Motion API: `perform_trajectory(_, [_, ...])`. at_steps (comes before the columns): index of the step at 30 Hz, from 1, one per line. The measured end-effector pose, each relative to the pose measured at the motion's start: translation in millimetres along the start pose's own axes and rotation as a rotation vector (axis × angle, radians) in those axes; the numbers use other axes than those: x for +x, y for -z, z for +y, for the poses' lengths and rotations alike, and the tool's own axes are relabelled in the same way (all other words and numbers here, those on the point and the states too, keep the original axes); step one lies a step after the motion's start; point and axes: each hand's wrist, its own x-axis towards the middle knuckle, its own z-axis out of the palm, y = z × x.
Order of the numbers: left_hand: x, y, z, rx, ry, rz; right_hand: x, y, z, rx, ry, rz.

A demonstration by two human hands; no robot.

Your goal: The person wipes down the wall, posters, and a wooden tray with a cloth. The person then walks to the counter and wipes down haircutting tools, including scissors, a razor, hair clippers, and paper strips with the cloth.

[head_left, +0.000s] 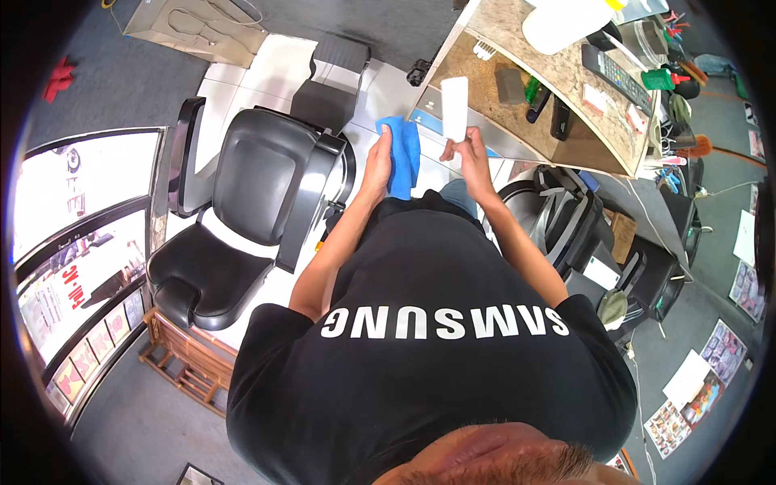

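Observation:
My left hand [377, 166] is closed on a folded blue cloth [404, 158], with the thumb along its near side and the cloth hanging in front of my body. To its right, my right hand [474, 158] grips the lower end of a long, flat white object [455, 107]. Its broad blade-like part points away from me, and its kind does not show. A gap separates the cloth from the white object. Just beyond my right hand is the wooden counter with a shelf [477, 81].
A black barber chair [263, 174] stands at my left, its footrest [327, 101] toward the far side. Another black chair [558, 214] is at my right. On the counter top lie a remote control [618, 77] and a white bottle [566, 24]. A wooden bench [190, 360] sits behind left.

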Motion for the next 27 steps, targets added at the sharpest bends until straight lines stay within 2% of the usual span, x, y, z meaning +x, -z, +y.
perform_trajectory(3, [3, -9, 6, 0.052, -0.007, -0.009, -17, -11, -33, 0.022, -0.217, -0.071])
perform_trajectory(4, [0, -13, 11, 0.053, -0.01, -0.008, -21, -14, -47, 0.046, -0.216, -0.064])
perform_trajectory(7, [8, -7, -1, 0.084, 0.036, -0.033, -28, -3, -66, -0.102, 0.1, 0.012])
perform_trajectory(8, [14, -6, -5, 0.099, 0.06, -0.055, -23, 10, -78, -0.301, 0.377, 0.042])
perform_trajectory(9, [7, -13, 2, 0.083, 0.044, -0.04, -27, 26, -95, -0.372, 0.519, 0.101])
perform_trajectory(10, [7, -13, 0, 0.103, 0.042, -0.038, -30, 47, -108, -0.37, 0.609, 0.177])
perform_trajectory(11, [8, -12, -1, 0.121, 0.038, -0.034, -46, 48, -144, -0.104, 0.396, 0.374])
perform_trajectory(12, [8, -13, 1, 0.108, 0.072, -0.05, -43, 63, -167, -0.246, 0.605, 0.627])
perform_trajectory(13, [7, -13, 2, 0.096, 0.108, -0.058, -51, 90, -184, -0.343, 0.604, 0.831])
perform_trajectory(14, [5, -13, 5, 0.1, 0.133, -0.067, -51, 108, -214, -0.513, 0.796, 0.977])
perform_trajectory(15, [7, -14, 4, 0.096, 0.132, -0.072, -52, 132, -236, -0.47, 0.949, 1.078])
perform_trajectory(17, [12, -14, -1, 0.083, 0.127, -0.069, -59, 167, -277, -0.539, 1.1, 1.292])
perform_trajectory(19, [12, -16, 1, 0.094, 0.127, -0.077, -65, 217, -285, -0.628, 1.054, 1.427])
perform_trajectory(22, [13, -21, 6, 0.126, 0.109, -0.072, -59, 275, -270, -0.854, 0.701, 1.327])
perform_trajectory(23, [14, -21, 8, 0.141, 0.099, -0.068, -54, 277, -265, -0.916, 0.564, 1.264])
perform_trajectory(26, [19, -18, 6, 0.143, 0.1, -0.068, -46, 279, -246, -1.021, 0.205, 1.256])
perform_trajectory(27, [19, -17, 5, 0.143, 0.106, -0.063, -45, 284, -241, -1.073, 0.241, 1.27])
